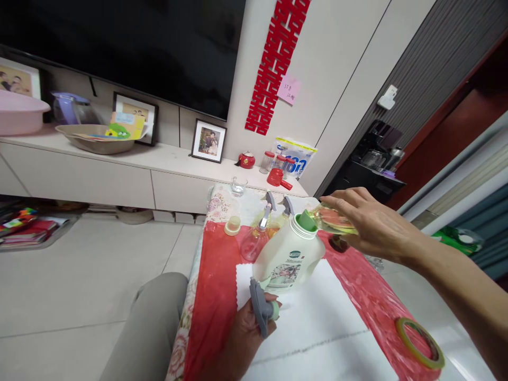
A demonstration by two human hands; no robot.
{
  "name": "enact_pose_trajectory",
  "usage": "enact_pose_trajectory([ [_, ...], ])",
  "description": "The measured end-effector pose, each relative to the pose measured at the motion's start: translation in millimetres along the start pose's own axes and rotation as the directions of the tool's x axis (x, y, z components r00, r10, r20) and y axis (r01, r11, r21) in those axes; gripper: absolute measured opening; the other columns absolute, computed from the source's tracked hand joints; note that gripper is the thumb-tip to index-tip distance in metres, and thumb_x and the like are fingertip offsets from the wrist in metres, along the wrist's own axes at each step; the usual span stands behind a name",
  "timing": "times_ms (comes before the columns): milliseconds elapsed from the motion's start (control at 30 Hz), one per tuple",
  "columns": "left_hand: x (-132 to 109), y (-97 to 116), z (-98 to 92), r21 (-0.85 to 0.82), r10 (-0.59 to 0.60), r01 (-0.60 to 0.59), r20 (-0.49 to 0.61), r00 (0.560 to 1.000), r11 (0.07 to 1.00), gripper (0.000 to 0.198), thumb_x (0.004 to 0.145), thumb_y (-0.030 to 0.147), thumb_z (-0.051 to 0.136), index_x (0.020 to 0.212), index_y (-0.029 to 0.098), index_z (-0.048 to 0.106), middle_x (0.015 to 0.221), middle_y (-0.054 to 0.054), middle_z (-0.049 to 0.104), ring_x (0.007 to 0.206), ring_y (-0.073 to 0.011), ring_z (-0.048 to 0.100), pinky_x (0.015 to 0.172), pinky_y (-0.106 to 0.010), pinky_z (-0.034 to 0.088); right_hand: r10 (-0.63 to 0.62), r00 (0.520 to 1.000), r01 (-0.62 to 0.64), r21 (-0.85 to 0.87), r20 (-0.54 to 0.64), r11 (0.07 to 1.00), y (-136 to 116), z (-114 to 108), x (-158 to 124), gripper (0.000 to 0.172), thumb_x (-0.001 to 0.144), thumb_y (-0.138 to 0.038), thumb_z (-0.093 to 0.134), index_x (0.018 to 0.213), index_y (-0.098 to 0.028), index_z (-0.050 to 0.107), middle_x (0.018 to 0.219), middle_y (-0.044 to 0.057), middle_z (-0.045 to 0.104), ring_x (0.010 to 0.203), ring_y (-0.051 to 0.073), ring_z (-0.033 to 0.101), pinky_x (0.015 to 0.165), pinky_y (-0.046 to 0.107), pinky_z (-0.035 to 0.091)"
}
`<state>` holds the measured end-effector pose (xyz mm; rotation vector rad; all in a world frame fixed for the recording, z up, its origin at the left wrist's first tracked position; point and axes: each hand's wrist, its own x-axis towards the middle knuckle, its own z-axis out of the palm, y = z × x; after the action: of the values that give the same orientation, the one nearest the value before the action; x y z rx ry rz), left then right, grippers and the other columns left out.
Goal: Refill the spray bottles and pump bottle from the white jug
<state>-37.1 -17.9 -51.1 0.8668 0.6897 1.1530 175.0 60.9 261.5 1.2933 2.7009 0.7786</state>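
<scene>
My left hand [248, 328] is closed round a grey trigger spray head [260, 309] with a pale green collar, low in front of a big bottle. That pale green laundry detergent bottle [293, 259] stands upright and uncapped, with a green spout [307, 220] in its neck. My right hand [363, 222] grips a clear bottle [335, 219] lying tilted, its mouth end at the green spout. Whether liquid flows there I cannot tell. Just left of the detergent bottle is a pink-tinted clear spray bottle [254, 244]; more spray bottles stand behind, partly hidden.
A clear cap [232, 226] and a glass cup [238, 185] sit on the table's left side. Tape [419, 343] lies at the right edge of the red cloth [216, 275]. Beyond the table, a cabinet top holds red-lidded jars [267, 162] and a photo frame [209, 140].
</scene>
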Motion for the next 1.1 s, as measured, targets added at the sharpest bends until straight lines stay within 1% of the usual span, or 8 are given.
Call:
enact_pose_trajectory([
  [67, -0.5, -0.3, -0.4, -0.013, -0.002, 0.002, 0.004, 1.0, 1.0, 0.039, 0.072, 0.034, 0.083, 0.106, 0.023, 0.069, 0.097, -0.005, 0.071, 0.088, -0.0208, 0.063, 0.086, -0.036, 0.049, -0.019, 1.0, 0.019, -0.059, 0.008, 0.998, -0.9, -2.6, 4.0, 0.066, 0.08, -0.014, 0.053, 0.145, -0.02, 0.046, 0.133, 0.014, 0.054, 0.117, 0.031, 0.048, 0.083, 0.043, 0.053],
  [233, -0.8, 0.8, -0.8, -0.028, -0.003, 0.004, 0.021, 1.0, 1.0, 0.04, 0.071, 0.035, 0.084, 0.106, 0.023, 0.07, 0.099, -0.006, 0.071, 0.092, -0.022, 0.063, 0.089, -0.038, 0.049, -0.086, 0.996, 0.09, -0.2, 0.026, 0.976, -3.1, -9.5, 12.3, 0.066, 0.079, -0.004, 0.047, 0.143, -0.024, 0.049, 0.132, 0.013, 0.055, 0.123, 0.032, 0.046, 0.089, 0.046, 0.05],
  [400, -0.2, 3.3, 1.5, -0.039, -0.002, 0.002, 0.009, 1.0, 0.999, 0.044, 0.069, 0.041, 0.086, 0.105, 0.021, 0.07, 0.098, -0.006, 0.071, 0.091, -0.0226, 0.064, 0.087, -0.038, 0.05, -0.148, 0.988, 0.154, -0.336, 0.044, 0.929, -10.1, -18.7, 16.5, 0.064, 0.078, -0.004, 0.05, 0.14, -0.023, 0.051, 0.138, 0.014, 0.051, 0.129, 0.035, 0.043, 0.08, 0.042, 0.047],
  [533, -1.3, 10.3, 3.8, -0.055, -0.032, 0.032, 0.001, 0.999, 0.998, 0.047, 0.065, 0.043, 0.087, 0.103, 0.021, 0.07, 0.095, -0.005, 0.072, 0.089, -0.0216, 0.063, 0.084, -0.036, 0.05, -0.185, 0.982, 0.182, -0.415, 0.035, 0.891, -17.6, -26.1, 19.5, 0.059, 0.079, -0.007, 0.055, 0.135, -0.023, 0.052, 0.14, 0.014, 0.049, 0.13, 0.035, 0.042, 0.08, 0.042, 0.044],
  [700, -1.0, 12.1, 4.4, -0.034, -0.033, 0.033, -0.006, 0.999, 0.999, 0.046, 0.064, 0.043, 0.088, 0.102, 0.022, 0.07, 0.095, -0.005, 0.072, 0.089, -0.0218, 0.064, 0.083, -0.035, 0.05, -0.202, 0.979, 0.194, -0.465, 0.032, 0.864, -22.1, -30.7, 22.7, 0.053, 0.082, -0.013, 0.063, 0.132, -0.025, 0.052, 0.141, 0.011, 0.048, 0.131, 0.033, 0.043, 0.083, 0.041, 0.043],
  [800, -0.5, 9.5, 4.4, -0.053, -0.034, 0.033, -0.018, 0.999, 0.998, 0.048, 0.062, 0.045, 0.088, 0.101, 0.022, 0.07, 0.093, -0.005, 0.072, 0.087, -0.0215, 0.064, 0.081, -0.035, 0.05, -0.219, 0.975, 0.201, -0.484, 0.02, 0.852, -21.6, -31.0, 22.7, 0.053, 0.082, -0.013, 0.064, 0.132, -0.025, 0.052, 0.141, 0.012, 0.048, 0.132, 0.033, 0.042, 0.084, 0.041, 0.043],
  [967, -1.0, 5.9, 3.3, -0.064, -0.021, 0.02, -0.008, 1.0, 0.998, 0.045, 0.065, 0.043, 0.088, 0.101, 0.023, 0.071, 0.097, -0.005, 0.073, 0.093, -0.0232, 0.064, 0.087, -0.037, 0.05, -0.239, 0.971, 0.208, -0.503, 0.004, 0.839, -19.2, -29.4, 21.5, 0.053, 0.081, -0.012, 0.063, 0.132, -0.024, 0.051, 0.141, 0.013, 0.048, 0.132, 0.033, 0.041, 0.084, 0.042, 0.043],
  [1100, 0.4, 1.9, 2.3, -0.092, -0.017, 0.017, 0.002, 1.0, 0.996, 0.047, 0.065, 0.043, 0.088, 0.103, 0.022, 0.07, 0.094, -0.006, 0.072, 0.09, -0.0228, 0.064, 0.083, -0.036, 0.05, -0.252, 0.968, 0.21, -0.515, -0.013, 0.831, -18.9, -28.0, 21.6, 0.053, 0.082, -0.011, 0.061, 0.132, -0.023, 0.051, 0.141, 0.014, 0.048, 0.132, 0.034, 0.041, 0.084, 0.042, 0.044],
])
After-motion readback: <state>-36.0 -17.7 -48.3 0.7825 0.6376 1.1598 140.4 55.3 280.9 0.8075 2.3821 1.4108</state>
